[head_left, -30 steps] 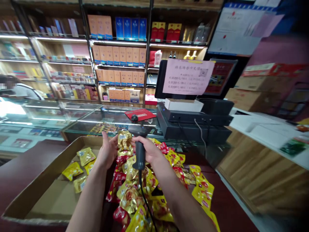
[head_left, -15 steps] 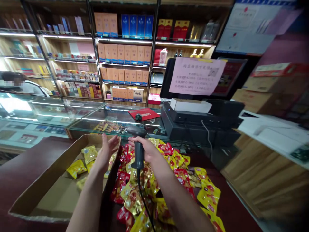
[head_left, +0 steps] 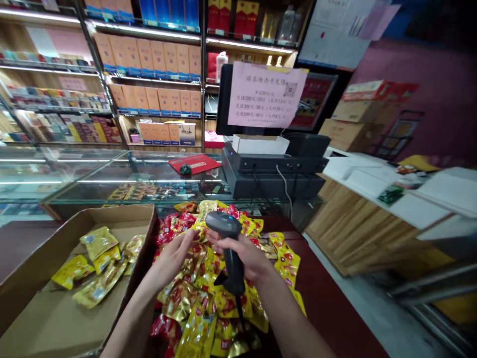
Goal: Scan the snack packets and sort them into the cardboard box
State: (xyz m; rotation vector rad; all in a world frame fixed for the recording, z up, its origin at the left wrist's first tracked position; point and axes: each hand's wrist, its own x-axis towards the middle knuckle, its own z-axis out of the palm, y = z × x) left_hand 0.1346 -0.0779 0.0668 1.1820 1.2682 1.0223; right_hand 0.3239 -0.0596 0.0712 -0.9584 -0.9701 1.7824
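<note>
My right hand (head_left: 248, 253) is wrapped around the handle of a black barcode scanner (head_left: 234, 271), its head upright above a pile of snack packets (head_left: 203, 303) in red, yellow and gold. The scanner's cord hangs down over the pile. Just left of the scanner, my left hand (head_left: 175, 256) hovers over the pile with fingers stretched out and nothing held. At the left, a cardboard box (head_left: 40, 318) holds several yellow and gold packets (head_left: 99, 243).
Behind the pile is a glass counter (head_left: 93, 174) with a red mat (head_left: 196, 164) and a mouse. A monitor (head_left: 264, 99) with a pink sign stands on a black cash drawer (head_left: 276, 184). Wooden cabinets (head_left: 357, 223) are at the right.
The view has turned right and down. My left hand has moved from over the cardboard box to over the packet pile. The scanner remains in my right hand.
</note>
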